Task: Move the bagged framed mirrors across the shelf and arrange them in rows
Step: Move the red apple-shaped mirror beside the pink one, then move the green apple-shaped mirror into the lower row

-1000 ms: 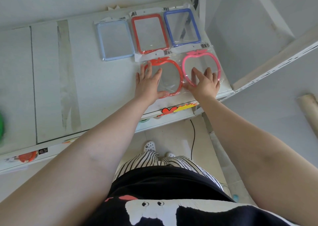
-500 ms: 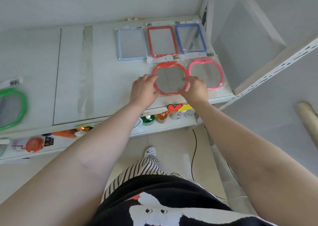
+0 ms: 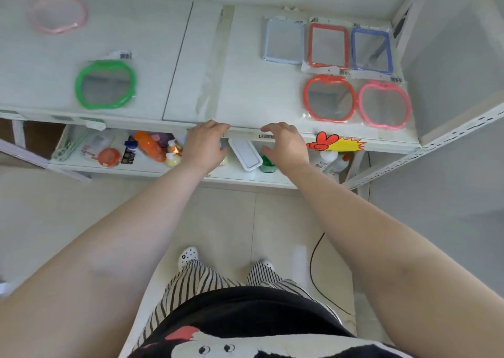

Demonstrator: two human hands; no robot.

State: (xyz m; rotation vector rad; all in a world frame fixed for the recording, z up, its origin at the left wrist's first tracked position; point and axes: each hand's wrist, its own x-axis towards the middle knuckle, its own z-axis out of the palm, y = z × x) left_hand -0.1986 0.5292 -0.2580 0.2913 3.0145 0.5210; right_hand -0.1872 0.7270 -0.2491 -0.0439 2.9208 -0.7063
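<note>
On the right end of the white shelf lie two rows of bagged mirrors. At the back are a pale blue rectangular mirror, a red rectangular mirror and a dark blue rectangular mirror. In front of them lie a red apple-shaped mirror and a pink apple-shaped mirror. Far left lie a green apple-shaped mirror and, behind it, a pale pink apple-shaped mirror. My left hand and my right hand hover at the shelf's front edge, both holding nothing, fingers loosely curled and apart.
A lower shelf holds several bottles, packets and a white lidded box. A yellow and red sale sticker sits on the shelf edge. The metal upright bounds the right end. A black cable runs over the tiled floor.
Both hands have let go of the red apple-shaped mirror and drawn back to the shelf's front edge, shifting left. The view has swung left, showing the green and pale pink mirrors.
</note>
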